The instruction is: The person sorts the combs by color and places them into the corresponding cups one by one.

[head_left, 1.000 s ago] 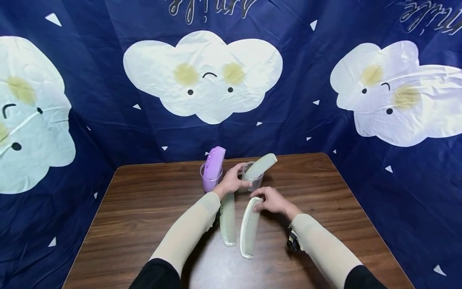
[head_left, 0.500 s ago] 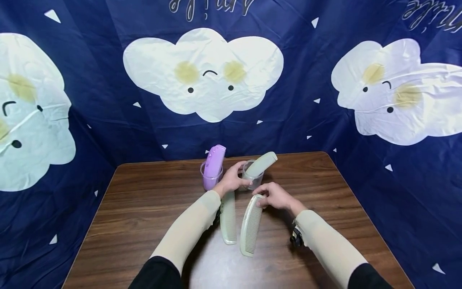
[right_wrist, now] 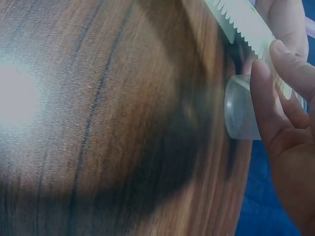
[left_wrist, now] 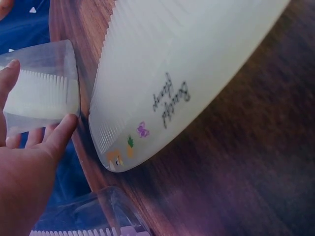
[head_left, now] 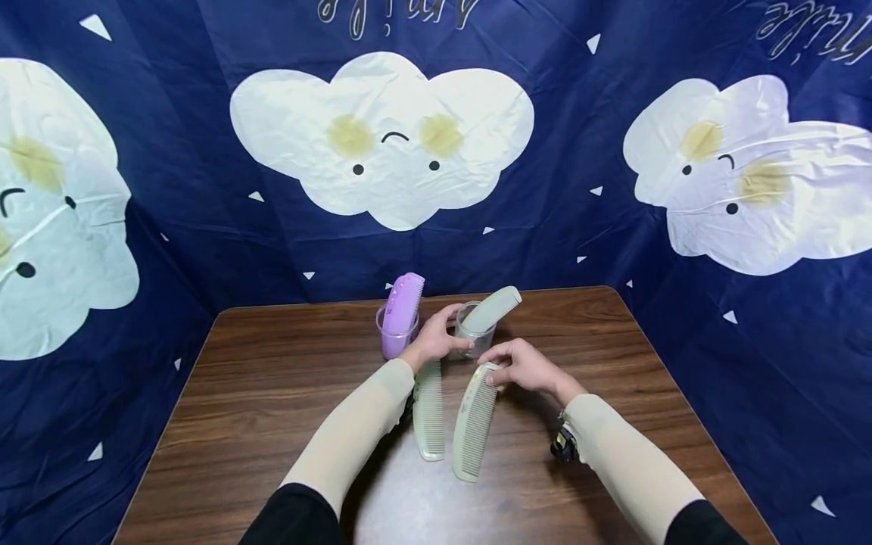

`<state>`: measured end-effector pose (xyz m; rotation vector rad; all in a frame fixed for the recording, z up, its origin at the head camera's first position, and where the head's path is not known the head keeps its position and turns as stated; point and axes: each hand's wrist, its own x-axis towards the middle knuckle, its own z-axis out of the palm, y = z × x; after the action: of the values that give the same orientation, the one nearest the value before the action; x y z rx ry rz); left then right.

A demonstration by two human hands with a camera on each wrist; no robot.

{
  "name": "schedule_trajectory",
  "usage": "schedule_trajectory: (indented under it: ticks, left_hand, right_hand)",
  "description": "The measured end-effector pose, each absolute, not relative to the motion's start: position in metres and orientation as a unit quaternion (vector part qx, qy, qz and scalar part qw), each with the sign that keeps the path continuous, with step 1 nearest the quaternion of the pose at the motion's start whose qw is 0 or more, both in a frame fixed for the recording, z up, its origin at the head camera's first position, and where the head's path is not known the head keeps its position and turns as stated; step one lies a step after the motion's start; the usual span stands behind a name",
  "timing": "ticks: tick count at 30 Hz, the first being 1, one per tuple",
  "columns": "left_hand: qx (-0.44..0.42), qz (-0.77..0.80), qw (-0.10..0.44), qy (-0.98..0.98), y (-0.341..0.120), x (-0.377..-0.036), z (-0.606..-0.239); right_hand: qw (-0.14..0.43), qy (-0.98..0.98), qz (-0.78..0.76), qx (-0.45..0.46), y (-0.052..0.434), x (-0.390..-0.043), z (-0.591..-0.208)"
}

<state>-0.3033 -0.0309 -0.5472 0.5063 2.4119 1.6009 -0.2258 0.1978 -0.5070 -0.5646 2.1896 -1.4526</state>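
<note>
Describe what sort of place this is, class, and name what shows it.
Probably a staged recording corner, not a home: a bare wooden table boxed in by a navy cloud-print cloth backdrop, with only combs and clear cups set out.

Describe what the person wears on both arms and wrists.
Both forearms are covered by snug beige sleeves, the left sleeve and right sleeve alike, with black cuffs of an upper garment near the elbows. A small black device is strapped at the right wrist. Both hands are bare, with no gloves or rings visible.
</note>
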Motion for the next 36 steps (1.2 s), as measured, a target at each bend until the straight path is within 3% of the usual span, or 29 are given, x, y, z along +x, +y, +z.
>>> schedule_trajectory:
  ticks: [36]
  left_hand:
    - [0.167, 0.538, 0.093, 0.821, -0.029, -0.302, -0.545]
  right_hand:
    - [0.174, 0.772, -0.565, -0.233, 0.216, -0.231, -0.469]
